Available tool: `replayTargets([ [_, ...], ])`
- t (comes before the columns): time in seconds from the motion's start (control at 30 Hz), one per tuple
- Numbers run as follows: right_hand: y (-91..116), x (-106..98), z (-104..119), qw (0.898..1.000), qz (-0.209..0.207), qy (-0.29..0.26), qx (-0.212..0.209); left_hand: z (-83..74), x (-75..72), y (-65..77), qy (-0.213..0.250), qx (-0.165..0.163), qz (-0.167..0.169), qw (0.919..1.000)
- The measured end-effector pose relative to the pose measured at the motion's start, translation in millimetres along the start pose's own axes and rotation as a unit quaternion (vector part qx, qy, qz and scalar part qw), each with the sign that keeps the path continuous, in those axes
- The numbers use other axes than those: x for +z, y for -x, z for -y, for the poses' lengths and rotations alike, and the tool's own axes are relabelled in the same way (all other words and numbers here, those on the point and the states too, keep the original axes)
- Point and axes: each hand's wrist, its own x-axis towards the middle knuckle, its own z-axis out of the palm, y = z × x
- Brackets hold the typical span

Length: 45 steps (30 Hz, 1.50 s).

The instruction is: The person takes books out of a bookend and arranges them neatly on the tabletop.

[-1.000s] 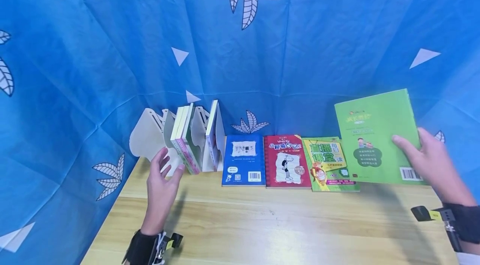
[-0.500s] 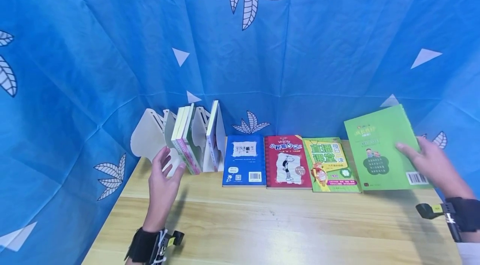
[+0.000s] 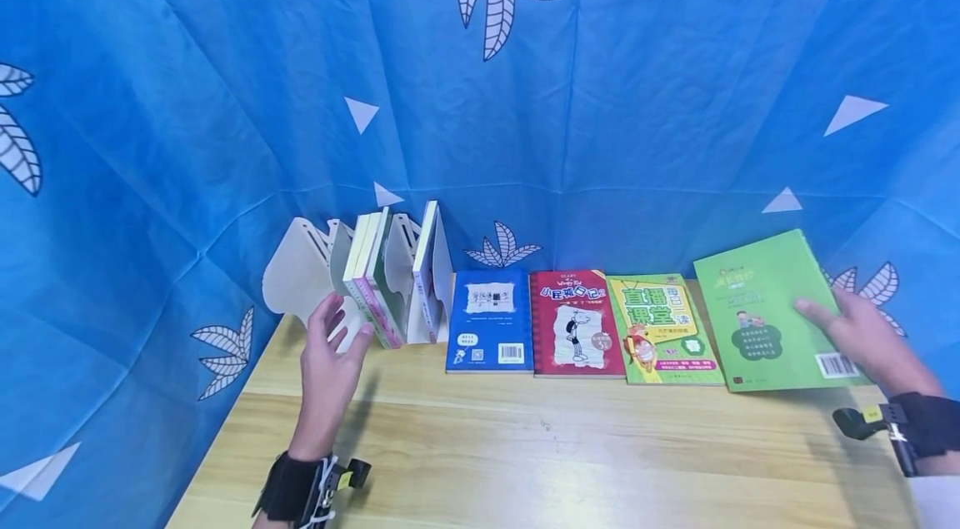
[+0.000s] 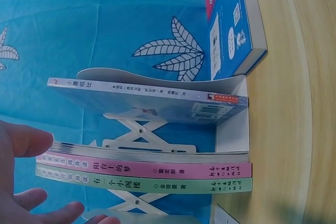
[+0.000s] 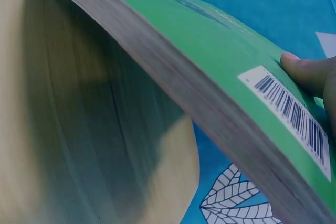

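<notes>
My right hand (image 3: pixel 870 337) pinches a green book (image 3: pixel 776 321) by its right edge, thumb on the cover with the barcode; the other fingers are hidden behind it. In the right wrist view the book's page edge slants over the wooden table, its right side raised above its own shadow. My left hand (image 3: pixel 333 354) holds nothing, its fingers spread in front of the white bookend rack (image 3: pixel 296 266). Close to its fingers stand a pink-spined book (image 4: pixel 157 168) and a green-spined book (image 4: pixel 157 183). A thin book with a pale spine (image 4: pixel 152 90) leans in another slot.
To the right of the rack a blue book (image 3: pixel 487 321), a red book (image 3: pixel 576 325) and a yellow-green book (image 3: pixel 663 333) lie in a row along the back of the wooden table (image 3: pixel 540 446). A blue leaf-patterned curtain (image 3: pixel 555 129) hangs behind and at the sides.
My right hand has lowered the green book towards the table, to the right of the yellow-green one, uncovering that one's right edge. The left hand has stayed almost still by the rack.
</notes>
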Motion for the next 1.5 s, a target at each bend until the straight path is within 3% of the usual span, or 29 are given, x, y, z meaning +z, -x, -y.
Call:
replayTargets([
  [0.6, -17.7, -0.2, -7.1, 0.998, 0.049, 0.028, -0.008, 1.3, -1.1, 1.8, 0.010, 0.002, 0.002, 0.9999],
  [1.07, -24.6, 12.6, -10.6, 0.997, 0.017, 0.071, -0.015, 0.9, -1.2, 0.2, 0.008, 0.004, 0.002, 1.0000],
  [1.33, -28.3, 18.3, -22.9, 0.985, 0.000, 0.170, -0.003, 0.1, 2.7, -8.0, 0.005, 0.013, 0.003, 0.9999],
  [1.5, -30.6, 21.3, -25.5, 0.983, -0.001, 0.183, 0.008, 3.6, 5.1, -15.8, 0.007, 0.023, 0.006, 0.9997],
])
